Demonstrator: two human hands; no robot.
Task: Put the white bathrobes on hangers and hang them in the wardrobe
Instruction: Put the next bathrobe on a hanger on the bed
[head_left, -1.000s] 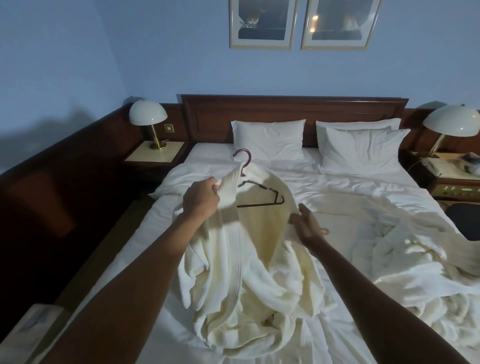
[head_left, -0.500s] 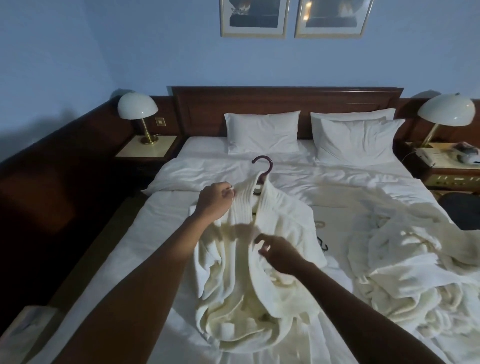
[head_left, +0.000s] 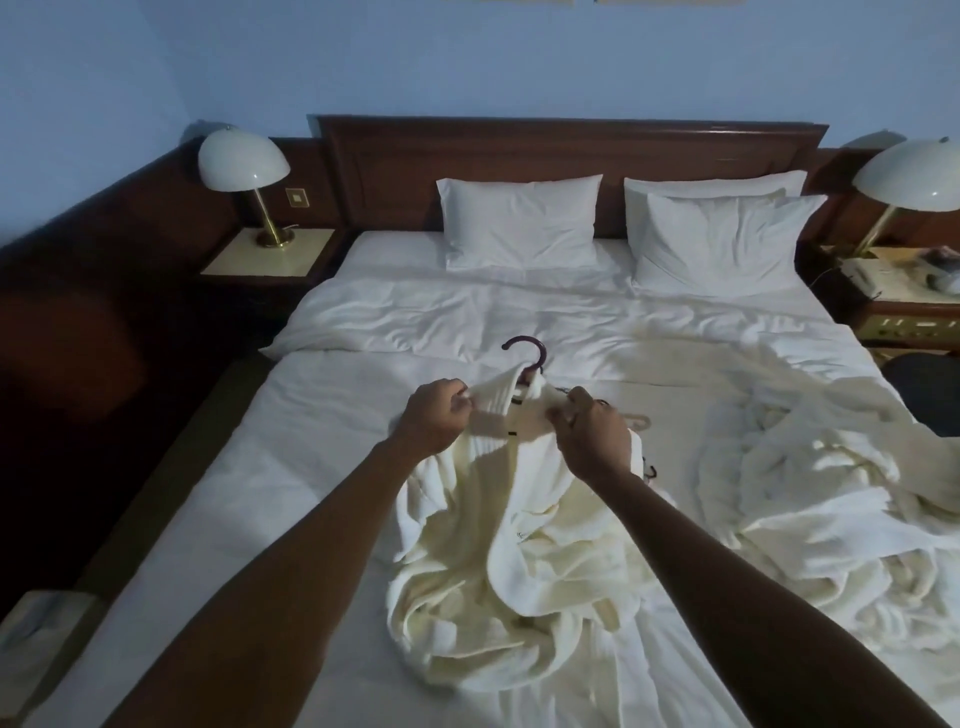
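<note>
A white bathrobe (head_left: 519, 561) lies bunched in the middle of the bed (head_left: 291, 467), its collar end lifted off the sheet. A dark hanger (head_left: 530, 353) sits inside the collar; only its hook sticks out at the top. My left hand (head_left: 434, 415) is shut on the left side of the collar. My right hand (head_left: 592, 436) is shut on the right side of the collar. A second white bathrobe (head_left: 831, 499) lies crumpled on the right part of the bed. No wardrobe is in view.
Two pillows (head_left: 522, 221) lean on the wooden headboard (head_left: 571, 150). A bedside table with a lamp (head_left: 241, 161) stands at the left, another lamp (head_left: 914, 176) and a telephone at the right. Something dark (head_left: 922, 389) is at the bed's right edge.
My right hand has gone from open beside the robe up to the collar and closed on its right side. The robe's right flap now covers the hanger bar. The view has tilted down.
</note>
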